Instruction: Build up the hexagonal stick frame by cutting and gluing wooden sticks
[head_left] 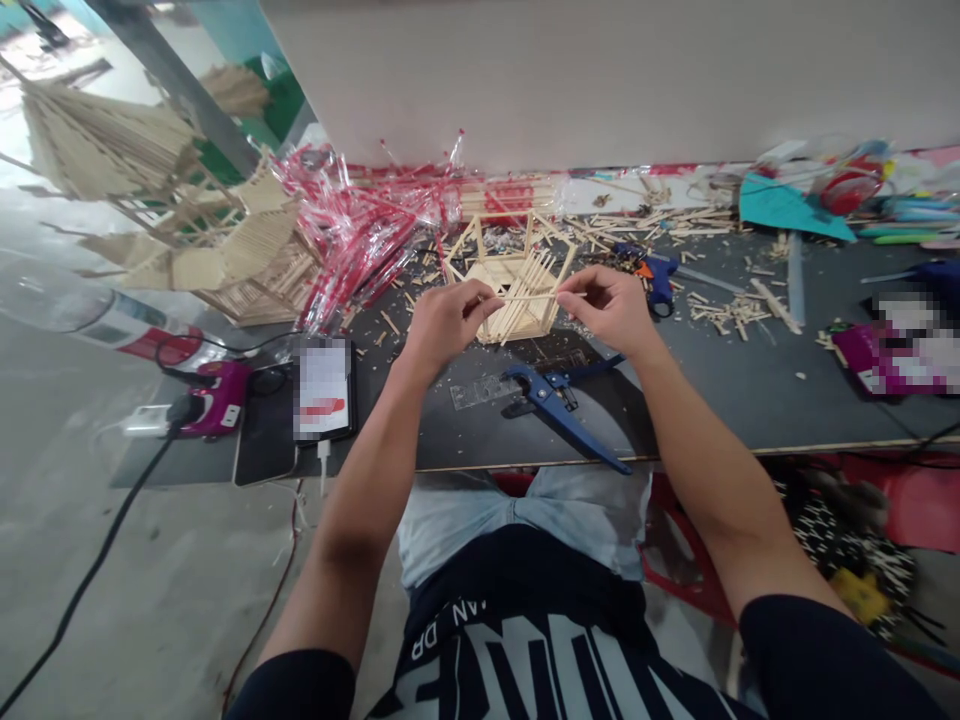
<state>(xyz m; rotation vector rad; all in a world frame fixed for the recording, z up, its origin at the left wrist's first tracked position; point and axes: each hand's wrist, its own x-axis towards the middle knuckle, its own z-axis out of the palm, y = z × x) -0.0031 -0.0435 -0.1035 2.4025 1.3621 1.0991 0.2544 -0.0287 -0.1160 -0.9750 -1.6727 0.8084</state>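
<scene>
My left hand point(442, 325) and my right hand point(611, 305) each pinch one end of a thin wooden stick point(529, 297), held level between them. Just behind the stick stands a small open frame of wooden sticks point(517, 275) on the dark board point(750, 400). Both hands hover above the board, close to the frame's front side. A blue cutter point(559, 400) lies on the board right below my hands, next to a clear ruler point(480, 392).
A phone point(324, 388) on a cable lies left of my hands. A blue glue gun point(658, 275) and scattered stick offcuts point(727, 310) lie right. Red-wrapped stick bundles point(360, 230) and finished stick models point(240, 250) stand at the back left. A wall closes the far side.
</scene>
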